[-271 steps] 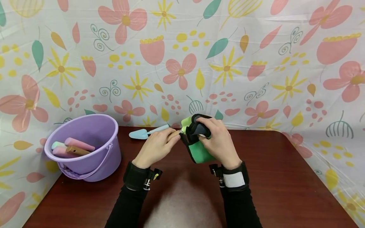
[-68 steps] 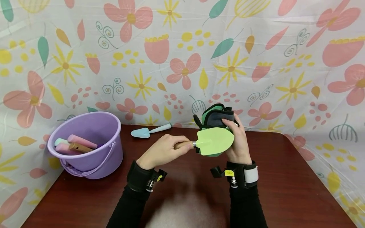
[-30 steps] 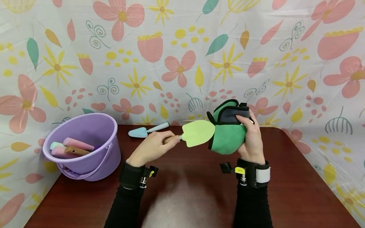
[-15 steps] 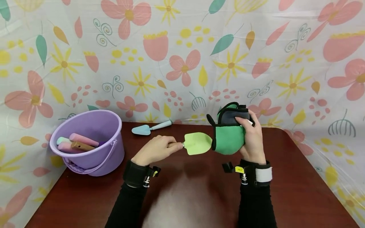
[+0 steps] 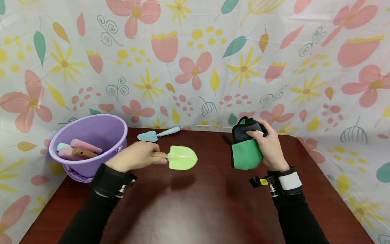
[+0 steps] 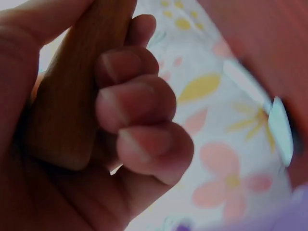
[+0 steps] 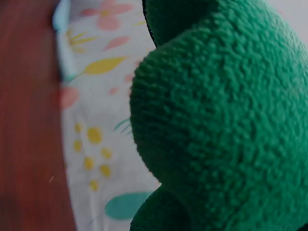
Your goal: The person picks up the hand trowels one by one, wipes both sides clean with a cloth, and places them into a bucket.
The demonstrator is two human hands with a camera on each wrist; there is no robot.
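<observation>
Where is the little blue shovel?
In the head view, the blue shovel lies at the back of the table, by the flowered wall, just right of the purple bucket.

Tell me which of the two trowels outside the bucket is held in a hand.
The green trowel: the left hand grips its wooden handle, blade above the table. The blue trowel lies untouched at the back edge.

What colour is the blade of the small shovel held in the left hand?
Light green; the shovel has a wooden handle gripped by the left hand. The head view shows it best.
</observation>
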